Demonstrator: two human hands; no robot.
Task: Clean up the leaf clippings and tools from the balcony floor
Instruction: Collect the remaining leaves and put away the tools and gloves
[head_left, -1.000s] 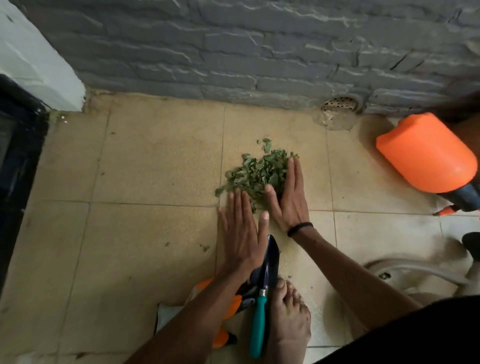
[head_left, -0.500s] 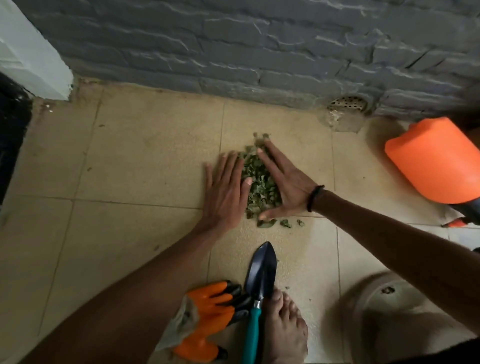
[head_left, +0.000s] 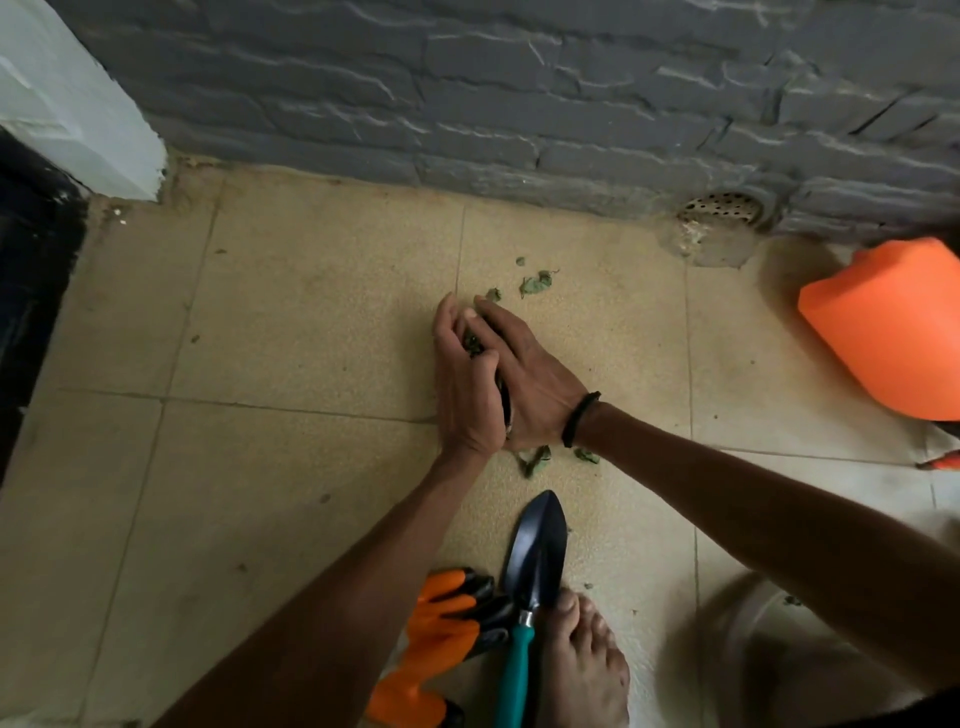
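Note:
My left hand (head_left: 465, 384) and my right hand (head_left: 530, 387) are pressed together on the tiled floor, cupped around a pile of green leaf clippings (head_left: 472, 343) that shows only through a gap between the fingers. A few loose leaf bits (head_left: 535, 283) lie beyond my fingertips, and a few more stray leaves (head_left: 537, 458) lie just below my wrists. A black trowel with a teal handle (head_left: 535, 556) lies near my bare foot (head_left: 584, 660). Orange and black garden gloves (head_left: 449, 618) lie beside the trowel on its left.
An orange plastic container (head_left: 888, 327) lies on its side at the right. A grey stone wall (head_left: 519, 88) with a floor drain (head_left: 722, 208) closes the far side. A white pillar (head_left: 67, 98) and dark doorway stand at left. A pale round tub rim (head_left: 748, 649) sits at lower right.
My two hands have closed in from either side of the leaf pile until they meet, covering most of the clippings. A few leaves were left behind on the floor.

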